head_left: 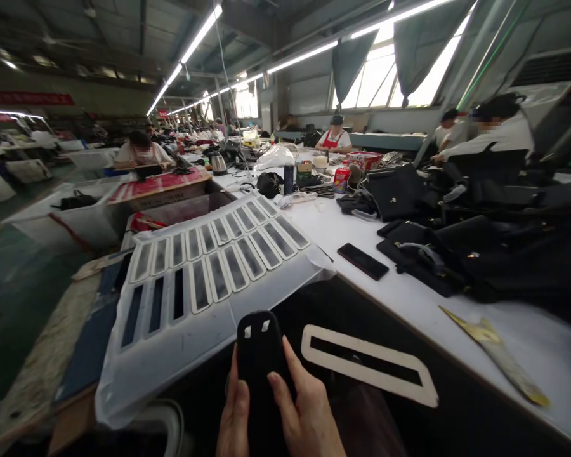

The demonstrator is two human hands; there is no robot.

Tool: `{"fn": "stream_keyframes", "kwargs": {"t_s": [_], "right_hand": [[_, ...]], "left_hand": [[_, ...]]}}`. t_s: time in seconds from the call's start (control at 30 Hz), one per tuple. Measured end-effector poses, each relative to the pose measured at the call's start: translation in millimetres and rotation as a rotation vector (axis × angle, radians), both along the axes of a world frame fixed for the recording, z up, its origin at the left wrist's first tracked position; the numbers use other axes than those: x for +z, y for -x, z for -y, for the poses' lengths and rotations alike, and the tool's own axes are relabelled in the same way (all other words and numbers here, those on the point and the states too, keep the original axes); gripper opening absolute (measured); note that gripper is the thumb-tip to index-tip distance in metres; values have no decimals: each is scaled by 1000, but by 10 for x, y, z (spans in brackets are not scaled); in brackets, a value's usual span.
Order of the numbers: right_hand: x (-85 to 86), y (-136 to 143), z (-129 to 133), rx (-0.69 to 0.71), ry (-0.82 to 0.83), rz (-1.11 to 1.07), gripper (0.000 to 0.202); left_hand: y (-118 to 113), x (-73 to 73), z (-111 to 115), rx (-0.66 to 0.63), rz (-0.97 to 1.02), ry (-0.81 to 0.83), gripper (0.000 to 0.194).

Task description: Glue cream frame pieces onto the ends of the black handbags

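Black piece (259,362): you are holding this oblong part at the lower middle of the view, just in front of the white sheet's near edge.
Long axis: it is running away from you, almost straight up the view with a slight lean to the left.
Rounded end: it is pointing forward, toward the white sheet; the opposite end is running down out of view.
Two light marks (257,328): they are sitting side by side across the black piece, close to the rounded end.
Left hand (234,409): you are clamping its fingers on the left edge, the thumb lying upright along that side.
Right hand (309,406): you are clamping its fingers on the right edge, the thumb lying over the upper face.
Pale frame (361,373): it is lying to the right of the right hand, its long axis slanting from upper left to lower right.
White sheet (181,358): it is bearing two rows of pale-rimmed strips (216,277), their long axes mostly running away from you and slanting more toward the right.
Surface (314,219): it is carrying a phone (363,261), dark bags (438,247) and a yellowed blade-shaped piece (497,355), its narrow tip pointing to the upper left.
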State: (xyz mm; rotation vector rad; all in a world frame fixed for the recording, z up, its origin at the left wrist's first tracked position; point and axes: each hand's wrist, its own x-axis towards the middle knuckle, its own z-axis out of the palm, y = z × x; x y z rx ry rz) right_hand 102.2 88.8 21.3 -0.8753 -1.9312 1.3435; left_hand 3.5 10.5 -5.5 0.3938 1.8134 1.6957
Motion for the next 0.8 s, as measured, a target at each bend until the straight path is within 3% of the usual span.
{"fn": "stream_keyframes", "kwargs": {"t_s": [0.4,0.57,0.63,0.8], "right_hand": [[39,-44,24,-3,149,-89,45],[15,-31,-14,-141,201,-163,45],[-24,-43,-37,-133,221,-194,44],[-134,-40,25,-140,384,-372,43]], "left_hand": [[-18,3,67,16,-101,44,51],[-40,-63,55,9,-147,-7,50],[-34,-92,48,0,-154,-29,48],[212,25,-87,-73,-302,-59,49]]}}
